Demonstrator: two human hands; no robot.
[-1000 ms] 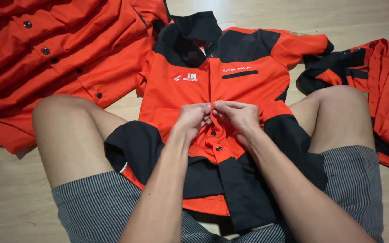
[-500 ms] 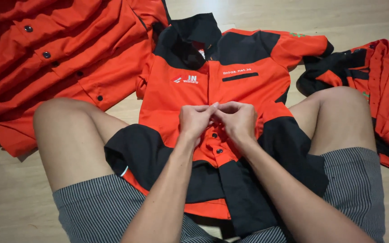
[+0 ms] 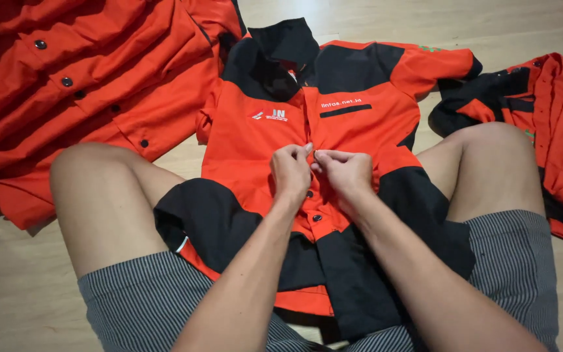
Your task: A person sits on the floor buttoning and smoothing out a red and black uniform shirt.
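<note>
An orange and black work shirt lies front up on the floor between my bare knees, collar away from me. My left hand and my right hand meet at its button placket, mid chest. Both pinch the fabric edges there with fingertips together. Two dark buttons show on the placket just below my hands. The spot under my fingertips is hidden.
A pile of orange shirts with dark buttons lies at the left. Another orange and black shirt lies crumpled at the right. The floor is light wood. My knees flank the shirt on both sides.
Both hands have moved a little up the placket, away from me, and the lower buttons now show beneath them.
</note>
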